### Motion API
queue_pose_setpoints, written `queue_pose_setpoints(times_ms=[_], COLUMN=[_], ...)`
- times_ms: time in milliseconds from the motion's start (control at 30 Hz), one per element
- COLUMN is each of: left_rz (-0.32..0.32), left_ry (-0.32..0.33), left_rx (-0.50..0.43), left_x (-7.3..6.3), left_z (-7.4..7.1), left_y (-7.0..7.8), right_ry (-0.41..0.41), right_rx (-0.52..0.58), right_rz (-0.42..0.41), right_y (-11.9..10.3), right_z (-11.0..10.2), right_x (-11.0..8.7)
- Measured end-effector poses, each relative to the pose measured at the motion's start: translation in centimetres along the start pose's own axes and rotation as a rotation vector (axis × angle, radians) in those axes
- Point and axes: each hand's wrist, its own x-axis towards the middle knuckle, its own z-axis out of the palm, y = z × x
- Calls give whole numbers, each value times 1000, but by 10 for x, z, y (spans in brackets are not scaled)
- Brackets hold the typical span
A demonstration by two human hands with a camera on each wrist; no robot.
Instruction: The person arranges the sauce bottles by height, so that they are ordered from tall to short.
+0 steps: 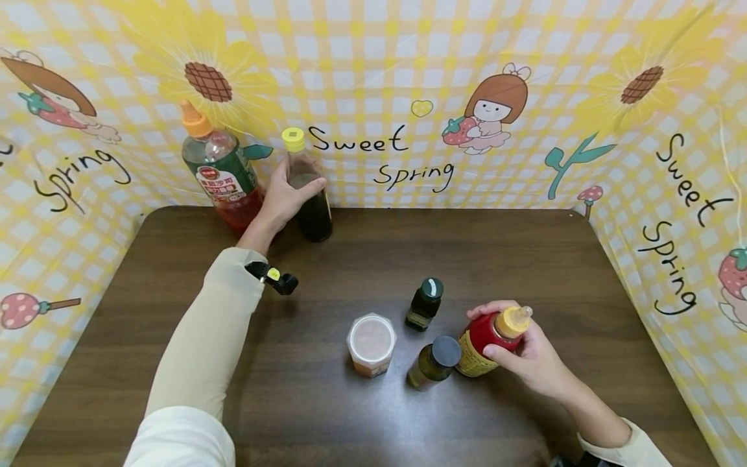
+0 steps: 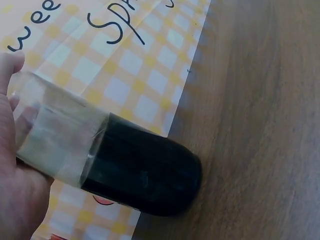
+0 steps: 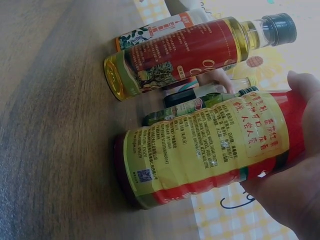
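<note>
At the back left of the table, my left hand [image 1: 290,194] grips a clear yellow-capped bottle of dark liquid [image 1: 316,219] round its upper body. The left wrist view shows that dark bottle [image 2: 142,167] with its base close to the wood. Nearer the front right, my right hand [image 1: 539,360] holds a red ketchup bottle [image 1: 478,355] with a yellow nozzle cap and a yellow label. Its label [image 3: 205,145] faces the right wrist camera. Beside it stands an olive oil bottle [image 1: 426,373] with a dark cap, its red label [image 3: 190,55] visible in the right wrist view.
A large squeeze bottle of red sauce [image 1: 224,175] with an orange cap stands left of my left hand. A small green-capped bottle [image 1: 424,305] and a white-lidded jar [image 1: 371,347] stand mid-table. Patterned cloth [image 1: 350,78] walls the table's [image 1: 496,243] back and sides.
</note>
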Motion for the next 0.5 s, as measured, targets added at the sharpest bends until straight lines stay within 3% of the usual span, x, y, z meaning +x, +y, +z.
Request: queue_pose_setpoints(times_ms=[200,267,500], left_rz=[-65,-75,-54], left_ry=[-46,-61,-56], left_rx=[86,109,164], left_x=[-7,-7,2], left_z=[0,-1,-7], left_y=[23,25,1], right_ry=[2,2,1], right_rx=[3,6,-7], right_rz=[-7,-7,8], right_y=[0,0,0], right_z=[0,0,0], right_x=[0,0,-1])
